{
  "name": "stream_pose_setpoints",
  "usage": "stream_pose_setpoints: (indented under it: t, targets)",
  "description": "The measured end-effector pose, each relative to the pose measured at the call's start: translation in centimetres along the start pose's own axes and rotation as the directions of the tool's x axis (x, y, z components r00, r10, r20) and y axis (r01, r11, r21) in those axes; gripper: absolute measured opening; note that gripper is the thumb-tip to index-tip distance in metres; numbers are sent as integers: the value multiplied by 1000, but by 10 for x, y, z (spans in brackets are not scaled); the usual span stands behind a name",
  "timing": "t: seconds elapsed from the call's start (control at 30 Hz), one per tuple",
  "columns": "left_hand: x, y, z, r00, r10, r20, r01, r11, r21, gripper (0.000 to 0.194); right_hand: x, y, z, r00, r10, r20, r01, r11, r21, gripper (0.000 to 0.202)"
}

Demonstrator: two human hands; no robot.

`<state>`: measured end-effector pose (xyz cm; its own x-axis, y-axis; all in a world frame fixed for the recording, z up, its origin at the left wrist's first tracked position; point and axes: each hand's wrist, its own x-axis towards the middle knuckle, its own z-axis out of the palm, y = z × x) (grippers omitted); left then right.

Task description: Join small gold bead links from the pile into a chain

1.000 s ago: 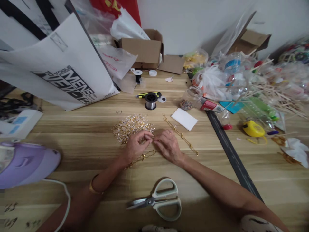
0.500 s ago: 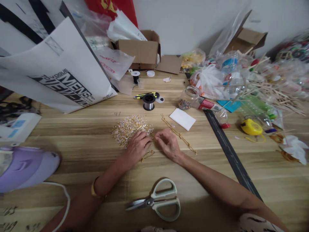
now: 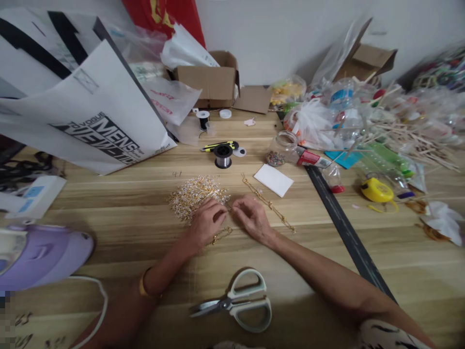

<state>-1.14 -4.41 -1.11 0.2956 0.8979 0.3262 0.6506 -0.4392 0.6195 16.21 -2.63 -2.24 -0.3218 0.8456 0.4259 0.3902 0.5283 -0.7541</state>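
Observation:
My left hand (image 3: 208, 220) is closed in a pinch at the right edge of a heap of small gold and clear beads (image 3: 192, 196). Close beside it, fingertips nearly meeting, my right hand (image 3: 252, 218) pinches as well. Whatever lies between the fingertips is too small to make out. A short gold chain (image 3: 222, 234) lies on the table just below my left hand. To the right of my right hand stretches a longer gold chain (image 3: 269, 202). Large scissors (image 3: 232, 303) with pale handles rest nearer to me, their blades pointing left.
Behind the beads stand a wire spool (image 3: 223, 157), a yellow-black cutter (image 3: 210, 146) and a jar of small beads (image 3: 281, 149). A folded white paper (image 3: 273, 180) and yellow tape measure (image 3: 378, 190) lie right. At left are a purple iron (image 3: 47, 254) and a large white bag (image 3: 105, 116).
My left fingers have shifted slightly, still close to the right hand. The view has tilted a little; the chains and scissors have stayed in place.

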Motion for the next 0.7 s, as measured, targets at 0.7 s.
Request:
stream_pose_setpoints:
  t: [0.7]
  targets:
    - [-1, -8, -9, 889, -417, 191, 443, 671, -594, 10, -4, -5, -1, 965, -256, 48, 260, 961, -93, 5]
